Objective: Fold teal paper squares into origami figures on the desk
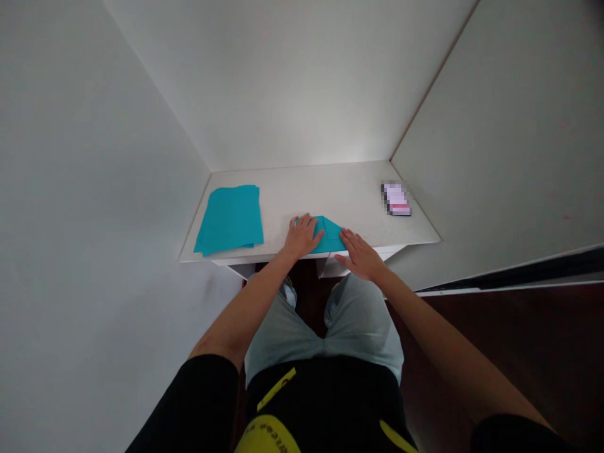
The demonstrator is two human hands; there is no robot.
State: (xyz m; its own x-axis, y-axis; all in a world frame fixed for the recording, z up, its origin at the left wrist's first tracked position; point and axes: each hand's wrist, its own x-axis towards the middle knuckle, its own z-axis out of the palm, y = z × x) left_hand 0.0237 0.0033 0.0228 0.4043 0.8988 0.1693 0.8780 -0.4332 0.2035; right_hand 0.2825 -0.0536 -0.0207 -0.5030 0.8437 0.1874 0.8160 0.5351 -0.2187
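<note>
A folded sheet of teal paper (pixel 329 235) lies near the front edge of the white desk, with slanted corners and crease lines showing. Over its left end rests my left hand (pixel 302 236), fingers spread and flat, hiding that part of the paper. My right hand (pixel 361 253) lies at the right end, its fingertips touching the paper's edge and its thumb apart, near the desk's front edge. Neither hand grasps anything. Left of my hands sits a stack of flat teal sheets (pixel 231 219), slightly out of line with one another.
On the right of the white desk (pixel 321 185) is a phone-like object (pixel 397 199), blurred by pixelation. White walls close in the desk at the back, left and right. Below the front edge are my legs and a white drawer or cabinet part (pixel 333 267).
</note>
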